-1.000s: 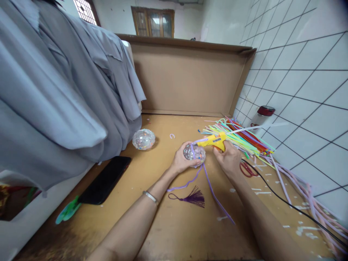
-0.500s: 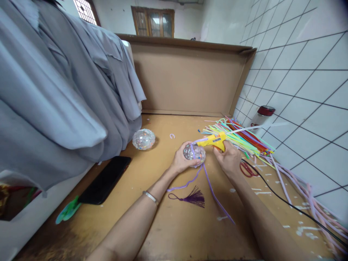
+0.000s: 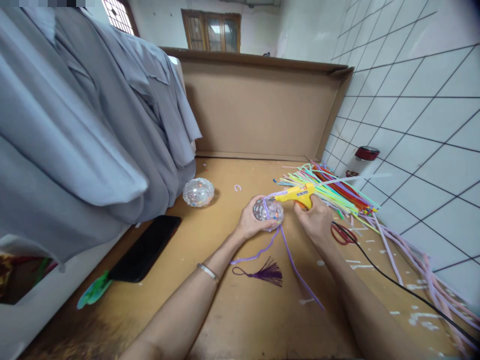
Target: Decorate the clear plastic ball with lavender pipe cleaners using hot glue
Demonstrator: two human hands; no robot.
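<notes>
My left hand (image 3: 250, 220) is wrapped round a clear bumpy plastic ball (image 3: 273, 212) that has purple pipe cleaner running over it. Two purple pipe cleaner strands (image 3: 294, 265) trail from the ball across the table towards me. In my right hand (image 3: 315, 217) is a yellow glue gun (image 3: 302, 194), a long glue stick (image 3: 352, 179) jutting from its back. The gun's nozzle points left, at the top of the ball; whether it touches is too small to tell. Below the ball lies a dark purple tassel (image 3: 268, 272) with a loop.
A second clear dome (image 3: 198, 192) sits farther left, near a black phone (image 3: 146, 247). Bundled pipe cleaners (image 3: 330, 187), red scissors (image 3: 343, 233) and a red-lidded bottle (image 3: 362, 160) are on the right. The gun's black cord (image 3: 393, 275) crosses the table. Cardboard (image 3: 262, 107) stands behind; grey cloth (image 3: 112, 125) hangs left.
The glue gun has shifted slightly to the right in my right hand, its nozzle drawing back a little along the ball's top. My left hand and the ball stay put.
</notes>
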